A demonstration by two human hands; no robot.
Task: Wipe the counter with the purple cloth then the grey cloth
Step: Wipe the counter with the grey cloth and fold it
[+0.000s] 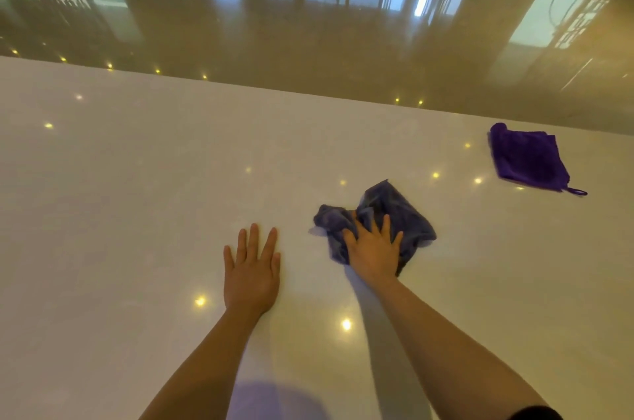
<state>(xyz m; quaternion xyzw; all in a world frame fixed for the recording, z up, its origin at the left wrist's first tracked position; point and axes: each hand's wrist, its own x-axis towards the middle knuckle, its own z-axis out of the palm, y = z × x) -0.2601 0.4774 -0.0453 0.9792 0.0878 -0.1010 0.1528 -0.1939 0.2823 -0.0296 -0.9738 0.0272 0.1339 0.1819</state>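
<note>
Pressing down on the crumpled grey cloth (pixel 377 224), the right hand (pixel 372 248) lies palm-flat with fingers spread across its near part, not pinching it. The left hand (pixel 252 268) rests flat and empty on the white table (pixel 120 179), fingers straight and close together, just left of the cloth. The purple cloth (pixel 526 159) lies folded near the table's far edge, well apart to the right, its loop pointing right.
</note>
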